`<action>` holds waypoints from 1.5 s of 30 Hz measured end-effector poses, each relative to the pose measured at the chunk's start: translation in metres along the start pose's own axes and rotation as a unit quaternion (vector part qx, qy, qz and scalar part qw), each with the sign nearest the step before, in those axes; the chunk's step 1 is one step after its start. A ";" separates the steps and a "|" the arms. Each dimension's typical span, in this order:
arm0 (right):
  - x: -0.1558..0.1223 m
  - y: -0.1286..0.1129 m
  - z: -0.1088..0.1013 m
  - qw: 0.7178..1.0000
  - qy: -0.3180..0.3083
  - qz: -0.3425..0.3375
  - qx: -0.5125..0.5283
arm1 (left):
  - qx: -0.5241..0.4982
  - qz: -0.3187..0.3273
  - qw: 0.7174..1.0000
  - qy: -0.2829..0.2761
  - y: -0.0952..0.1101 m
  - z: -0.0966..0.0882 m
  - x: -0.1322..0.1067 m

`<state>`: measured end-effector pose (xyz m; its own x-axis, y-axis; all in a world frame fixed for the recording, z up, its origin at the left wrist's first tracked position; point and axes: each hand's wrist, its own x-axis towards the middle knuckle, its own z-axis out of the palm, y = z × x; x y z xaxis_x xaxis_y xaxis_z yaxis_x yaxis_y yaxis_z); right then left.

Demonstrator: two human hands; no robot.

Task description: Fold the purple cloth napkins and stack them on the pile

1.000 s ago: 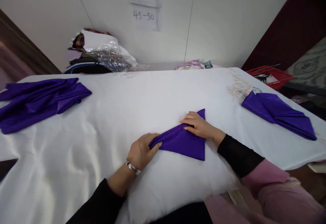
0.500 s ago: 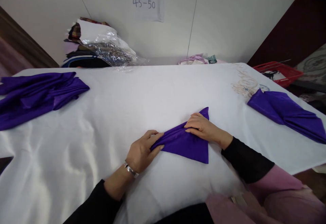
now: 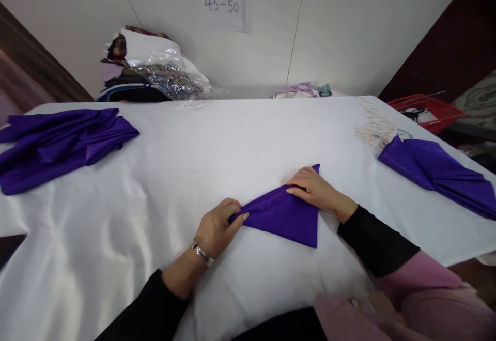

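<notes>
A purple napkin (image 3: 284, 214) folded into a triangle lies on the white tablecloth (image 3: 174, 175) in front of me. My left hand (image 3: 217, 227) pinches its left tip between thumb and fingers. My right hand (image 3: 313, 188) rests on the napkin's upper right corner, fingers pressed together on the folded edge. A silver watch sits on my left wrist.
A heap of unfolded purple napkins (image 3: 58, 144) lies at the far left. Folded purple napkins (image 3: 437, 173) sit at the right edge. Bagged clothes (image 3: 155, 72) are piled against the wall. A red basket (image 3: 426, 111) stands beyond the table's right corner.
My hands and the napkin have hardly moved. The left fingers have closed a little tighter on the napkin's tip. The camera shifted slightly.
</notes>
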<state>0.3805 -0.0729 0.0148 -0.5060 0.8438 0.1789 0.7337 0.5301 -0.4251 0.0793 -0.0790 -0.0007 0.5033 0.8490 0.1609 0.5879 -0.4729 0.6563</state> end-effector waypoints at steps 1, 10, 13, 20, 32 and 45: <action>0.000 0.003 -0.001 1.000 0.002 0.011 -0.014 | -0.004 -0.006 1.000 0.004 0.000 0.000 0.000; -0.009 0.040 -0.011 0.991 0.030 0.107 -0.076 | 0.033 -0.021 0.999 0.031 -0.005 0.007 0.001; -0.013 0.050 -0.014 0.986 0.039 0.145 -0.071 | 0.045 -0.024 0.998 0.038 -0.006 0.008 0.001; -0.020 0.069 -0.019 0.982 0.076 0.172 -0.015 | 0.050 -0.034 0.998 0.036 -0.002 0.005 0.003; -0.024 0.082 -0.010 0.960 0.143 0.235 -0.060 | 0.011 -0.041 0.999 0.020 -0.005 0.001 0.005; -0.039 0.088 -0.031 0.867 0.149 0.334 0.339 | 0.013 -0.044 0.999 0.011 -0.004 -0.003 0.006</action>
<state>0.4787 -0.0566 -0.0016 0.1436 0.9811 -0.1295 0.3312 -0.1710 -0.9280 0.0784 -0.0715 -0.0002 0.4355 0.8923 0.1194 0.6457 -0.4020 0.6492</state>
